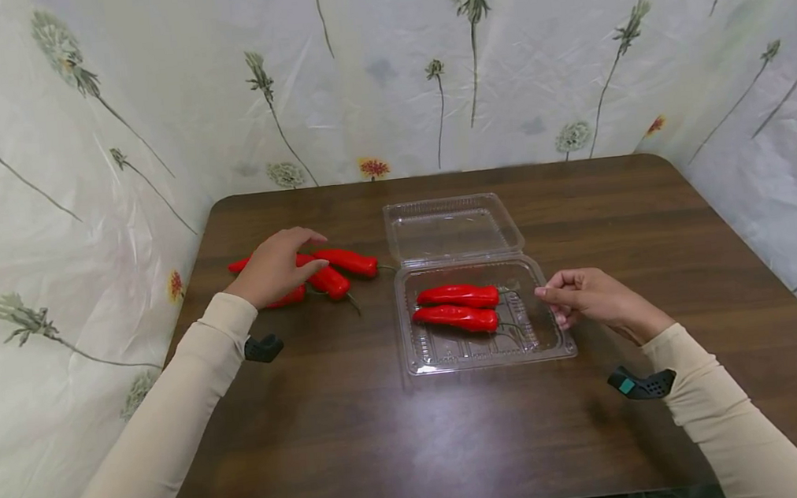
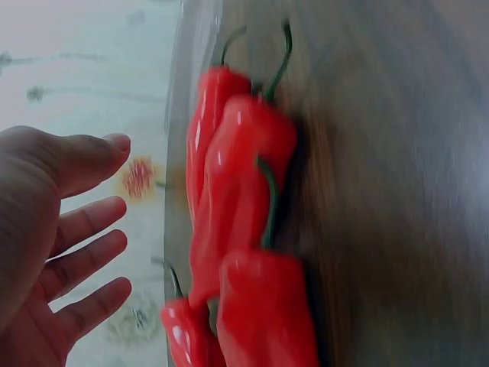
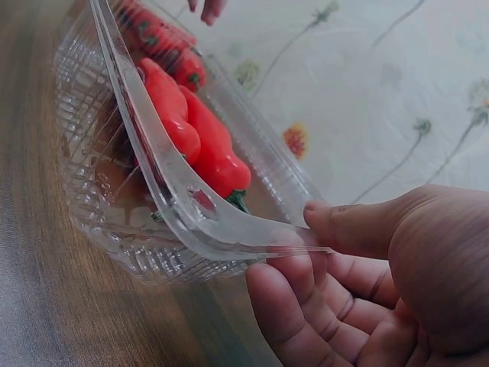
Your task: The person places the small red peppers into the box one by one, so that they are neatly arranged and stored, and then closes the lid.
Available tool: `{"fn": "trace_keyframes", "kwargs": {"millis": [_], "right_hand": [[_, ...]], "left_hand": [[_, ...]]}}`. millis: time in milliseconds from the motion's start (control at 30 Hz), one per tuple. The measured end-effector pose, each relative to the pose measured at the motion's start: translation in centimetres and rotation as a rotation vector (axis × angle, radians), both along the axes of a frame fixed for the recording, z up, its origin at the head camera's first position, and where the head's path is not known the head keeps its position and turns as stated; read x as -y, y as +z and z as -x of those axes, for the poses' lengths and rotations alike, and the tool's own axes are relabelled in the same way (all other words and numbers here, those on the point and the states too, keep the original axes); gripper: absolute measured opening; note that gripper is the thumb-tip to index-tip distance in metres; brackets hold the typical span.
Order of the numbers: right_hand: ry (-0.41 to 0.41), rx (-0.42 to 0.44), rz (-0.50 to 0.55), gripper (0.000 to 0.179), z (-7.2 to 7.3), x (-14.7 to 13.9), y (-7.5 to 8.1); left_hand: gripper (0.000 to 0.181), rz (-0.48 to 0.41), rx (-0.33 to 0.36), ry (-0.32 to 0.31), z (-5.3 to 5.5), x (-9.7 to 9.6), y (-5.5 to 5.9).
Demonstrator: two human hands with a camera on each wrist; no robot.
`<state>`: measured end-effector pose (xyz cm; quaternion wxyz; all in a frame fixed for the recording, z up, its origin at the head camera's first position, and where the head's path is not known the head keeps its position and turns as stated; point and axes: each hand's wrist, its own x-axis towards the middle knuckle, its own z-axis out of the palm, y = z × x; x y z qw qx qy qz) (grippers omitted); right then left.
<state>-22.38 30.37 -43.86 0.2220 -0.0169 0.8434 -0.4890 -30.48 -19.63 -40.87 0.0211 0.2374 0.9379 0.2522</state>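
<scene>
Red chili peppers (image 1: 329,282) lie in a loose group on the left of the table, their green stems visible in the left wrist view. Over them hovers my left hand (image 1: 278,267), fingers spread and holding nothing; in its wrist view the peppers (image 2: 241,191) lie beside the hand (image 2: 69,229). A clear plastic clamshell box (image 1: 418,358) stands with its lid (image 1: 454,228) folded back. Two red peppers (image 1: 458,320) lie side by side inside its base. My right hand (image 1: 591,299) pinches the box's right rim (image 3: 283,237) between thumb and fingers.
The brown wooden table (image 1: 358,442) carries everything. Behind it and at both sides hangs a pale sheet (image 1: 370,85) printed with dandelions. A dark band (image 1: 641,383) sits on the right wrist, another band (image 1: 263,348) on the left.
</scene>
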Motion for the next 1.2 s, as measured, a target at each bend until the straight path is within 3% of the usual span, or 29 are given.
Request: {"fn": "trace_keyframes", "kwargs": {"millis": [233,600,1200], "right_hand": [[0.004,0.001,0.002,0.044,0.0,0.0,0.1],[-0.007,0.007,0.008,0.044,-0.2,0.1,0.2],[-0.006,0.017,0.001,0.042,-0.1,0.0,0.2]], "left_hand": [[0.046,0.025,-0.005,0.060,1.6,2.5,-0.7],[0.048,0.050,-0.026,0.090,3.6,4.9,-2.2],[0.056,0.096,0.078,0.155,5.6,6.3,-4.4]]}}
